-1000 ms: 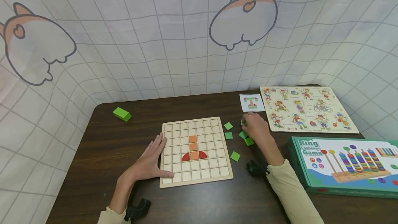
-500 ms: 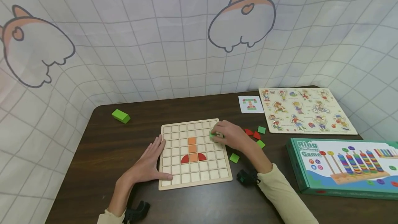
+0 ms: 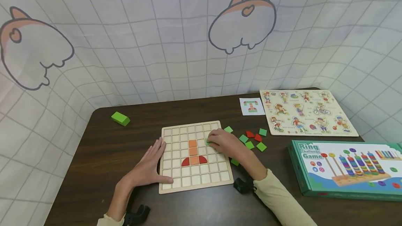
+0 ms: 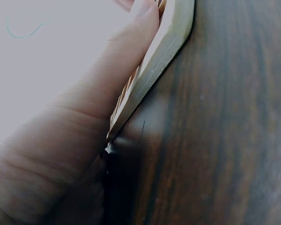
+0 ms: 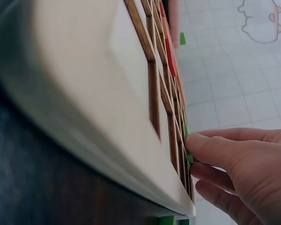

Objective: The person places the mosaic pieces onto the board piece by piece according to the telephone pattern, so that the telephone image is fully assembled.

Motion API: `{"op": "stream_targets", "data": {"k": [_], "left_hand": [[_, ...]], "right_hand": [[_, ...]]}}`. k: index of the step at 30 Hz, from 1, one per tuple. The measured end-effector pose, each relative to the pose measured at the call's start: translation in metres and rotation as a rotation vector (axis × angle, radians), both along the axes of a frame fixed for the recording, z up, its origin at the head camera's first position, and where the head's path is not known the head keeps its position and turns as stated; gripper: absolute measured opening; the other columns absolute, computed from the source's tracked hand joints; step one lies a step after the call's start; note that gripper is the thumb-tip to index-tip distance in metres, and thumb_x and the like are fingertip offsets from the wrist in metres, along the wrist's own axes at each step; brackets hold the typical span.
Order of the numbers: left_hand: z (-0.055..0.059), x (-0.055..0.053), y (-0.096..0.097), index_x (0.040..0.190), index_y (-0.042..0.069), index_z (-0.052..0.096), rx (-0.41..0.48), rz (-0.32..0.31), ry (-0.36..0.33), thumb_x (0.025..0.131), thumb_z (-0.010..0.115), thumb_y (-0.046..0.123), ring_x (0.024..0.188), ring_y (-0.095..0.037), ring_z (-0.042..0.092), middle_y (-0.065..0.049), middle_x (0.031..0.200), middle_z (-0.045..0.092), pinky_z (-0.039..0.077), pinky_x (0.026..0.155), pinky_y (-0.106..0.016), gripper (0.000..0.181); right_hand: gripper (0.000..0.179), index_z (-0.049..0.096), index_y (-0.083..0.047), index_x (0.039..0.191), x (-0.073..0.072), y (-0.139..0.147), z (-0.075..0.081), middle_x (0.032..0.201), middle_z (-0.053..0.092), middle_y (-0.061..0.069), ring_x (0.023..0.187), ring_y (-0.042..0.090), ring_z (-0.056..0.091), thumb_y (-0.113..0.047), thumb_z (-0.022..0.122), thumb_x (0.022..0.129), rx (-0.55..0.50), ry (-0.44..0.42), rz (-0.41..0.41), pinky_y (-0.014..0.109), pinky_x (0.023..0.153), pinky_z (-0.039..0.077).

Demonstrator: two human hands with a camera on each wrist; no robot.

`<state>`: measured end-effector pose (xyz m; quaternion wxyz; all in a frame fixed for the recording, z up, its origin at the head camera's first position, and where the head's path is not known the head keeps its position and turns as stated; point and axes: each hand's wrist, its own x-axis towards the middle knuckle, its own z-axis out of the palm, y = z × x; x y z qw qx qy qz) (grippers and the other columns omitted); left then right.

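Observation:
A wooden grid board [image 3: 188,189] lies on the dark table. Orange square tiles [image 3: 193,151] form a short column in it, with a red quarter-round tile [image 3: 185,162] on the left and another red quarter-round tile [image 3: 203,159] on the right of its lowest square. My left hand [image 3: 147,166] rests on the board's left edge, fingers spread and thumb lying over the front left corner. Over the right half of the grid, my right hand [image 3: 227,144] pinches a green square tile [image 5: 189,158] between thumb and fingers at the surface of the board.
Several green tiles [image 3: 243,138] and two red tiles [image 3: 249,134] lie right of the board. Behind them is a pattern card [image 3: 252,111]. A picture puzzle board [image 3: 301,114] and a Ring Challenge Game box [image 3: 342,166] stand farther right. A green block [image 3: 120,118] sits back left.
My right hand has moved left from the loose tiles to the board, carrying a green tile, then slightly farther in over the grid. The left hand has stayed on the board's edge.

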<state>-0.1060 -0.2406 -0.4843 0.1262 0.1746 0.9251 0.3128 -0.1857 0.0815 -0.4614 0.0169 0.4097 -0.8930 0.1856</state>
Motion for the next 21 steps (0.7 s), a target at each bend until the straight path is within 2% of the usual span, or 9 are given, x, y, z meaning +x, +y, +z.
{"op": "stream_targets", "data": {"k": [7, 11, 17, 21], "left_hand": [[-0.001, -0.002, -0.001, 0.156, 0.004, 0.007, 0.0, -0.007, 0.021, 0.067, 0.08, 0.058, 0.152, -0.038, -0.001, -0.016, 0.165, -0.005, 0.008, 0.118, -0.06, 0.128], [-0.001, -0.004, -0.001, 0.156, 0.004, 0.006, -0.021, -0.014, 0.027, 0.067, 0.08, 0.06, 0.152, -0.037, 0.0, -0.016, 0.165, -0.005, 0.009, 0.118, -0.06, 0.128], [-0.003, -0.004, -0.001, 0.156, 0.004, 0.006, -0.011, -0.019, 0.024, 0.068, 0.08, 0.059, 0.152, -0.037, -0.001, -0.015, 0.165, -0.006, 0.008, 0.118, -0.059, 0.128], [-0.004, -0.003, -0.002, 0.156, 0.005, 0.006, -0.009, -0.019, 0.022, 0.068, 0.08, 0.059, 0.152, -0.037, -0.001, -0.014, 0.165, -0.006, 0.007, 0.118, -0.059, 0.128]], "right_hand": [[0.018, 0.074, -0.011, 0.106, -0.001, 0.0, 0.006, 0.111, 0.068, 0.005, 0.105, 0.022, 0.061, -0.019, 0.067, 0.092, 0.043, 0.009, -0.002, 0.034, 0.087, 0.054], [0.027, 0.07, -0.01, 0.117, -0.006, 0.008, 0.012, 0.12, 0.065, 0.008, 0.112, 0.025, 0.059, -0.022, 0.066, 0.093, 0.039, -0.042, -0.063, 0.039, 0.088, 0.054], [0.038, 0.063, -0.007, 0.127, -0.018, 0.037, 0.016, 0.134, 0.058, 0.013, 0.127, 0.032, 0.051, -0.02, 0.067, 0.092, 0.004, -0.132, -0.212, 0.047, 0.096, 0.05], [0.04, 0.06, -0.004, 0.13, -0.024, 0.05, 0.014, 0.14, 0.054, 0.016, 0.131, 0.036, 0.047, -0.018, 0.065, 0.093, 0.019, -0.186, -0.243, 0.051, 0.103, 0.045]]}}
